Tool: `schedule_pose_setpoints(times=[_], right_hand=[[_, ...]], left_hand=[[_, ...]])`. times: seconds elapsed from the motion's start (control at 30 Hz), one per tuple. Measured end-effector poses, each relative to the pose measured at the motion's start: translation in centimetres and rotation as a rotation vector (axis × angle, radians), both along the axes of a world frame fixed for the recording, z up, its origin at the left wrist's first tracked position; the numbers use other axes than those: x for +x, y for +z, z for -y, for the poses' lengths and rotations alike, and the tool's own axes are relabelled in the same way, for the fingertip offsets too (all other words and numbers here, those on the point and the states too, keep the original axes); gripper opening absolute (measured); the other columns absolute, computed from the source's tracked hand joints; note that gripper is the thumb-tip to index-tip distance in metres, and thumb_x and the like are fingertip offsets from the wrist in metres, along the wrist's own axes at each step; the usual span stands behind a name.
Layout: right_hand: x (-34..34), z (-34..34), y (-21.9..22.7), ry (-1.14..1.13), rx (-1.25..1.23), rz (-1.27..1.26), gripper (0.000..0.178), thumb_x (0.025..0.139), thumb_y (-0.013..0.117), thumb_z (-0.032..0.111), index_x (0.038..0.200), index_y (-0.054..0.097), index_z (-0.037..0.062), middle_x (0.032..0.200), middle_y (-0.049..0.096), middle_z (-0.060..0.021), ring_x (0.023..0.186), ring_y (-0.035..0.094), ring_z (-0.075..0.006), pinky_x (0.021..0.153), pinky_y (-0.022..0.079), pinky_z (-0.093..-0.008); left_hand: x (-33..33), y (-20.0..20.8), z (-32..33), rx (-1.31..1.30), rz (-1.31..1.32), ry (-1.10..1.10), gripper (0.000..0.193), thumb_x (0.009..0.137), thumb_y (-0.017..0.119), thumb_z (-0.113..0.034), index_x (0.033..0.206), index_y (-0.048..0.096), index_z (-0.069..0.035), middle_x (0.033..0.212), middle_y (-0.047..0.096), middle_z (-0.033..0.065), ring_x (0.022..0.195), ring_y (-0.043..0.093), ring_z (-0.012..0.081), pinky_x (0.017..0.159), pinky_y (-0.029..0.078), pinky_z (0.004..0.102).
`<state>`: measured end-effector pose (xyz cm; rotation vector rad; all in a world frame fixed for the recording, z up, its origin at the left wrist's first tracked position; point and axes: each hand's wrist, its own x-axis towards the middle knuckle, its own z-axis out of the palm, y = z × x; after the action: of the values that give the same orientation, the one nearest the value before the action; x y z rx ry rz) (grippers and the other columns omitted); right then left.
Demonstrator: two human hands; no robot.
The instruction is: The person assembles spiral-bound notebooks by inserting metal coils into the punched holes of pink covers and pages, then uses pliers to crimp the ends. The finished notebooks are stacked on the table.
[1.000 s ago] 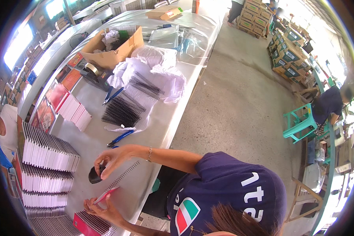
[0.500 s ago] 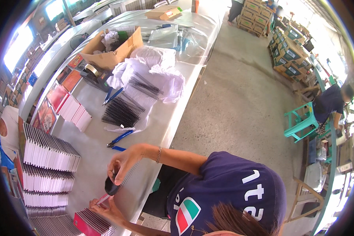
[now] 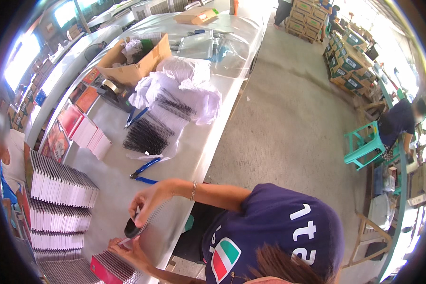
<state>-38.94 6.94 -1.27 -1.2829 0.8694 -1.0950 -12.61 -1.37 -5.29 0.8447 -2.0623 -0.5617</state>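
I'm bringing the right hand point(image 3: 149, 201) and its rounded black tool point(image 3: 132, 230) from left of the wire coil point(image 3: 155, 215) to right beside it, contact unclear. I'm shifting the left hand point(image 3: 133, 254) and pinched booklet point(image 3: 125, 241) slightly rightward. Blue-handled pliers point(image 3: 150, 164) are showing more handle; a left-edge co-worker's head point(image 3: 2, 135) is coming further into view.

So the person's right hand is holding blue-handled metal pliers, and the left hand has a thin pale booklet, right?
Not the pliers part: the right hand holds a smooth, rounded black object. The nearest blue-handled metal pliers lie on the shiny grey table, as the head view shows. The left hand does have a thin pale booklet.
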Motion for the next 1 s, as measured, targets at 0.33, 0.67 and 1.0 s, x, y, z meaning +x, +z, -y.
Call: schedule_pose_setpoints(times=[0.33,0.67,1.0], right_hand=[[0.6,-0.7,0.0,0.112,-0.08,0.023,0.048,0.079,0.079,0.051,0.097,0.07,0.0071,0.09,0.064,0.0004,0.083,0.056,-0.0109,0.078,0.043,-0.0272],[0.6,-1.1,-1.0,0.275,0.085,0.606,0.048,0.08,0.079,0.05,0.091,0.065,0.0056,0.106,0.062,-0.007,0.084,0.06,-0.0133,0.077,0.046,-0.0273],[1.1,-0.2,-2.0,0.166,0.038,0.255,0.054,0.08,0.077,0.054,0.094,0.064,0.0033,0.109,0.06,-0.0083,0.084,0.061,-0.0152,0.077,0.047,-0.0276]], left_hand=[[0.6,-0.2,-0.4,0.035,-0.042,-0.013,0.059,0.071,0.083,-0.01,0.115,0.045,-0.004,0.108,0.037,0.0083,0.105,0.041,0.0252,0.091,0.039,0.0369],[0.9,0.6,-1.3,0.242,0.031,0.007,0.055,0.07,0.081,-0.004,0.111,0.045,-0.006,0.106,0.039,0.0047,0.1,0.042,0.0207,0.09,0.039,0.032],[-0.1,-0.2,-1.8,0.306,-0.307,-0.226,0.066,0.077,0.082,-0.01,0.129,0.041,-0.007,0.11,0.041,0.0059,0.105,0.045,0.0183,0.099,0.037,0.0317]])
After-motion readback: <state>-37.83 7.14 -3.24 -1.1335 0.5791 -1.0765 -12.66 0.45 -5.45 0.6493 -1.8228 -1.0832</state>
